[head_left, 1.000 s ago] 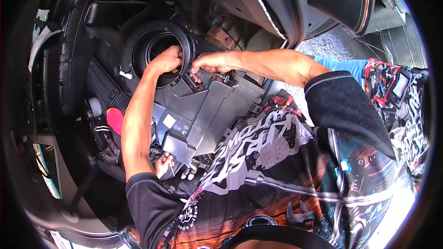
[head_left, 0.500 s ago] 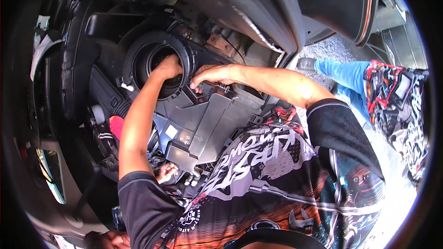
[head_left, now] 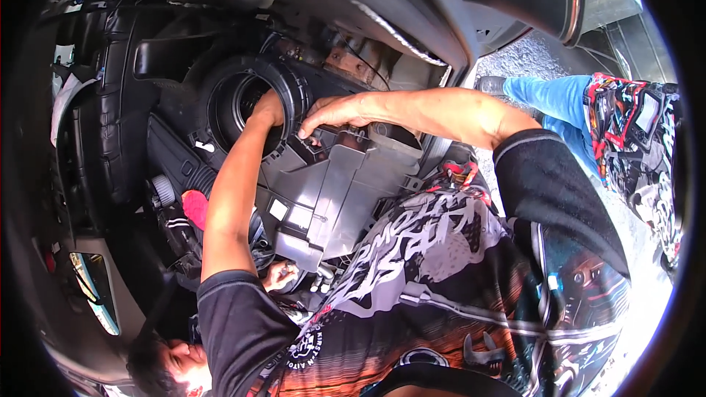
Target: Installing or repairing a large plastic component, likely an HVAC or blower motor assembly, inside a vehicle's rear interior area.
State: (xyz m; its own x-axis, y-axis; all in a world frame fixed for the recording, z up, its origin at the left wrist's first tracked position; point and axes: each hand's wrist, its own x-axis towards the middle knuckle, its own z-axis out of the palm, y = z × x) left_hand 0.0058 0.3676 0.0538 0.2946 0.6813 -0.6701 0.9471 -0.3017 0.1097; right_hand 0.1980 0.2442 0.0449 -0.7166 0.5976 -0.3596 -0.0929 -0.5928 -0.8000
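Note:
A large black plastic housing [head_left: 323, 198] with a round, ringed opening [head_left: 220, 114] lies in front of me, inside a vehicle. My left hand [head_left: 269, 110] reaches down into that opening; its fingers are hidden within, so what they touch does not show. At the ring's right edge, my right hand [head_left: 331, 115] grips the housing, thumb on the near side and the other fingers bent behind. A small light-coloured fitting sits just below the thumb. Pale labels [head_left: 300, 216] are stuck on the housing's lower part.
Another person's hand [head_left: 279, 276] is below the housing, and that person's head [head_left: 173, 365] is at lower left. A red cloth-like thing [head_left: 195, 208] lies left of my forearm. A second person in jeans [head_left: 548, 99] is at right, beyond the open door [head_left: 515, 0].
My left hand sits slightly deeper in the opening. The right hand keeps its place at the ring with little change. More of the other person's head shows at lower left.

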